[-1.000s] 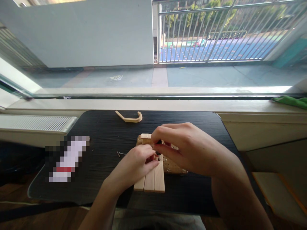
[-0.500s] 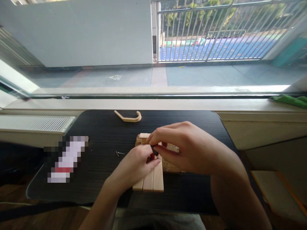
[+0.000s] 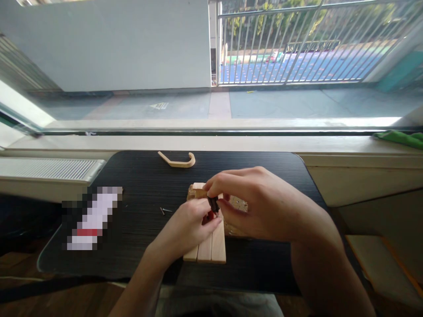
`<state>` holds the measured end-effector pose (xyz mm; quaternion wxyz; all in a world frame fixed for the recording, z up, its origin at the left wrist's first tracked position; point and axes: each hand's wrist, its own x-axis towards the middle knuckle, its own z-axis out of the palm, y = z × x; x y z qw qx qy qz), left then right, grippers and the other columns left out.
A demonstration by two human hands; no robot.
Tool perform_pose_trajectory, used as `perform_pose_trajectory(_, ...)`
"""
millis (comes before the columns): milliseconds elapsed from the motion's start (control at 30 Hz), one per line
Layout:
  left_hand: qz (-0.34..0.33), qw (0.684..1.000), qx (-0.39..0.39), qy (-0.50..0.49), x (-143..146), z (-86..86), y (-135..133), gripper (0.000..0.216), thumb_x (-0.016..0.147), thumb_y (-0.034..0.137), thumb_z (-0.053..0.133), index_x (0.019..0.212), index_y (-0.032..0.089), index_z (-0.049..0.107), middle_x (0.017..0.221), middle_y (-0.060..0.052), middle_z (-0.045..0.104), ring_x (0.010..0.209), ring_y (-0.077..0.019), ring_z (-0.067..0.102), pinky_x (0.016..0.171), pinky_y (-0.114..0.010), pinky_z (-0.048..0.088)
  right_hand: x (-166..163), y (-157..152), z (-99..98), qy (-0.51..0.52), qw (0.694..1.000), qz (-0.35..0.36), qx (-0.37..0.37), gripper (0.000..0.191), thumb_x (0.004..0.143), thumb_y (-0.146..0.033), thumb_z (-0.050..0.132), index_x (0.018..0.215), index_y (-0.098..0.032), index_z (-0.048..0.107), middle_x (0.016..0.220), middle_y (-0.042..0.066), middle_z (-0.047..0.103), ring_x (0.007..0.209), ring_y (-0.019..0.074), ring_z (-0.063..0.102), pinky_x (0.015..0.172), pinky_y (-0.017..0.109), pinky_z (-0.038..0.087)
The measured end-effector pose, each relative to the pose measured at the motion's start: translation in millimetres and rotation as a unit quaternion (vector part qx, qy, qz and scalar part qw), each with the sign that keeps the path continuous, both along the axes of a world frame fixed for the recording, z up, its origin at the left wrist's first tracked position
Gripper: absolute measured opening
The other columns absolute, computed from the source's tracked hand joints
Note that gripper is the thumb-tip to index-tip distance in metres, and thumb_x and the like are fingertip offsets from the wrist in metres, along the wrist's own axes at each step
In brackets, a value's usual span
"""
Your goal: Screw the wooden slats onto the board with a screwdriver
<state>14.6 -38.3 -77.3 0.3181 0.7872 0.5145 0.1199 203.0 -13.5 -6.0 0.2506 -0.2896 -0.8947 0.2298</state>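
Note:
My right hand [image 3: 256, 200] has its thumb and fingers closed around a short, dark screwdriver [image 3: 214, 205], held steeply over light wooden slats [image 3: 205, 252]. Close beside the tool's lower end, my left hand [image 3: 187, 223] curls with thumb and fingers drawn together. Whatever those left fingers pinch is hidden. The slats lie side by side, partly over a brown, pitted block [image 3: 238, 203] whose middle is covered by my hands. Left of my left hand, a few small screws [image 3: 166, 210] rest on the black table [image 3: 142, 185].
A hook-shaped wooden piece [image 3: 180, 164] lies near the table's far edge. On the left side is a blurred-out white and red item [image 3: 95, 215]. Behind the table runs a window sill [image 3: 231, 143], with a green cloth [image 3: 401, 138] at its right end.
My right fingers have shifted on the screwdriver, so more of its dark handle shows. My left hand and the slats stay almost where they were.

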Motion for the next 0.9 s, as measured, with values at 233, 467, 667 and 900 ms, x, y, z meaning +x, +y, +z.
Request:
perform_pose_trajectory(233, -0.005, 1.000, 0.010, -0.002, 0.4, 0.3, -0.6, 0.021, 0.086, 0.026, 0.055, 0.068, 0.017, 0.054, 0.069, -0.002, 0.063, 0.065, -0.0156, 0.056, 0.059, -0.027, 0.037, 0.8, 3.6, -0.9, -0.009, 1.000, 0.007, 0.002, 0.007, 0.090, -0.013, 0.054, 0.087, -0.017, 0.060, 0.077, -0.001, 0.060, 0.066, 0.0095, 0.050, 0.059, 0.024, 0.031)
perform_pose_trajectory(467, -0.006, 1.000, 0.014, 0.000, 1.2, 1.6, 0.3, 0.022, 0.087, 0.025, 0.055, 0.067, 0.017, 0.053, 0.067, -0.001, 0.061, 0.064, -0.0150, 0.055, 0.059, -0.026, 0.037, -0.4, 4.5, -1.7, -0.015, 0.999, -0.025, 0.032, 0.007, 0.089, -0.014, 0.057, 0.084, -0.016, 0.061, 0.073, -0.002, 0.057, 0.063, 0.0087, 0.049, 0.058, 0.024, 0.030)
perform_pose_trajectory(667, -0.007, 1.000, -0.004, -0.006, 1.1, 2.3, 0.8, 0.020, 0.086, 0.024, 0.054, 0.067, 0.017, 0.053, 0.069, -0.002, 0.062, 0.065, -0.0149, 0.055, 0.059, -0.026, 0.037, 0.5, 2.2, -0.6, -0.016, 1.000, -0.020, 0.011, 0.011, 0.088, -0.013, 0.054, 0.093, -0.018, 0.063, 0.077, 0.000, 0.063, 0.066, 0.0109, 0.053, 0.061, 0.025, 0.033)
perform_pose_trajectory(900, -0.004, 1.000, 0.008, -0.014, 0.2, 1.5, 0.0, 0.021, 0.084, 0.023, 0.056, 0.064, 0.018, 0.051, 0.061, 0.001, 0.058, 0.061, -0.0138, 0.052, 0.056, -0.026, 0.034, 0.3, 3.2, -1.2, -0.005, 1.000, 0.000, 0.007, 0.008, 0.088, -0.012, 0.056, 0.089, -0.018, 0.061, 0.075, -0.002, 0.060, 0.064, 0.0094, 0.050, 0.059, 0.024, 0.032)
